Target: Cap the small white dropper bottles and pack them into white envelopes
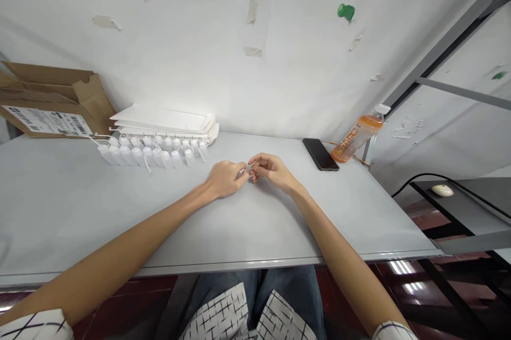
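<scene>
Grey table (120, 212) against a white wall (191, 52) — your left hand (225, 179) and right hand (271, 170) meet near its middle, both pinching one small white piece (246, 171) between their fingertips — white bottles (151, 152) line the far edge.

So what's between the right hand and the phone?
Only bare grey table between the right hand and the black phone, as the head view shows.

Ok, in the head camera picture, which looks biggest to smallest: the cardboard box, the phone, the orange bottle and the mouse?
1. cardboard box, biggest.
2. orange bottle and phone: about alike, so no ranking.
3. mouse, smallest.
</scene>
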`<state>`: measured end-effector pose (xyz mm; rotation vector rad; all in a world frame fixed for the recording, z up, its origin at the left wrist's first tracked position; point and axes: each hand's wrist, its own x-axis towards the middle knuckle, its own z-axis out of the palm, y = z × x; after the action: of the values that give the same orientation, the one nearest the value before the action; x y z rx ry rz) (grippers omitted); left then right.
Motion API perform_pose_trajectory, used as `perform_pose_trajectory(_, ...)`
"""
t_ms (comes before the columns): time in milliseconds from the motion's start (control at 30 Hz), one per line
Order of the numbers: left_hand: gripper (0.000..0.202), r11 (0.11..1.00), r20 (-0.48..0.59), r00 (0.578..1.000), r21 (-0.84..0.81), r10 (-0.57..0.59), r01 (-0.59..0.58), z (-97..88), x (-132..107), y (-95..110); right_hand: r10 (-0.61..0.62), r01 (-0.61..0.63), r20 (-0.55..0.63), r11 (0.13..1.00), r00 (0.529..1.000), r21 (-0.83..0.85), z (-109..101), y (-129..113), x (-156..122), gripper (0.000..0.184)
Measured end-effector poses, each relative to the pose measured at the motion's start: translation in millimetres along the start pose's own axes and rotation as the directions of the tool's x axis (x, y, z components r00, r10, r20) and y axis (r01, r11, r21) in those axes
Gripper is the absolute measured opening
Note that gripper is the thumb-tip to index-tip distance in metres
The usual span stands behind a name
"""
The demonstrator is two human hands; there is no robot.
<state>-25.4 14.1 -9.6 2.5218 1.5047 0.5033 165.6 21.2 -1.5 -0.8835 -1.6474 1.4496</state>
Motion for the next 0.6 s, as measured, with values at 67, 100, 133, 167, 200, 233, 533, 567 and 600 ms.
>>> perform_pose_trajectory(67, 0.031, 1.0, -0.003, 1.0, -0.003, 0.003, -0.003, 0.9, 0.1, -0.8, 0.0, 0.0, 0.001, 1.0, 1.0, -0.001, -0.1, 0.3, 0.3, 0.016)
perform_pose_trajectory(100, 0.031, 1.0, -0.003, 1.0, -0.004, 0.005, -0.005, 1.3, 0.2, -1.2, 0.0, 0.0, 0.003, 1.0, 1.0, -0.002, -0.2, 0.4, 0.4, 0.016)
perform_pose_trajectory(133, 0.031, 1.0, -0.002, 1.0, -0.004, 0.005, -0.005, 1.7, 0.2, -1.5, 0.001, -0.001, 0.006, 1.0, 1.0, -0.003, -0.3, 0.4, 0.4, 0.016)
perform_pose_trajectory(167, 0.031, 1.0, -0.001, 1.0, -0.004, 0.005, -0.005, 2.0, 0.3, -1.8, 0.002, -0.002, 0.007, 1.0, 1.0, -0.003, -0.3, 0.2, 0.4, 0.016)
perform_pose_trajectory(200, 0.031, 1.0, 0.002, 1.0, -0.002, 0.003, -0.003, 2.1, 0.3, -2.0, 0.003, -0.003, 0.006, 1.0, 1.0, -0.004, -0.3, 0.0, 0.3, 0.016)
perform_pose_trajectory(233, 0.031, 1.0, 0.004, 1.0, -0.001, 0.0, 0.0, 2.2, 0.3, -2.1, 0.004, -0.004, 0.002, 1.0, 1.0, -0.004, -0.3, -0.2, 0.2, 0.016)
perform_pose_trajectory(533, 0.032, 1.0, 0.02, 1.0, -0.007, 0.0, 0.0, 0.6, 0.1, -1.0, 0.015, -0.015, 0.002, 1.0, 1.0, -0.006, 0.9, -2.0, -1.0, 0.013)
perform_pose_trajectory(567, 0.032, 1.0, 0.021, 1.0, -0.005, 0.0, 0.0, 0.5, 0.1, -0.8, 0.013, -0.013, 0.002, 1.0, 1.0, -0.006, 1.0, -2.1, -1.0, 0.013)
perform_pose_trajectory(600, 0.032, 1.0, 0.023, 1.0, -0.004, 0.001, -0.001, 0.3, 0.1, -0.5, 0.011, -0.011, 0.003, 1.0, 1.0, -0.005, 1.1, -2.3, -1.0, 0.013)
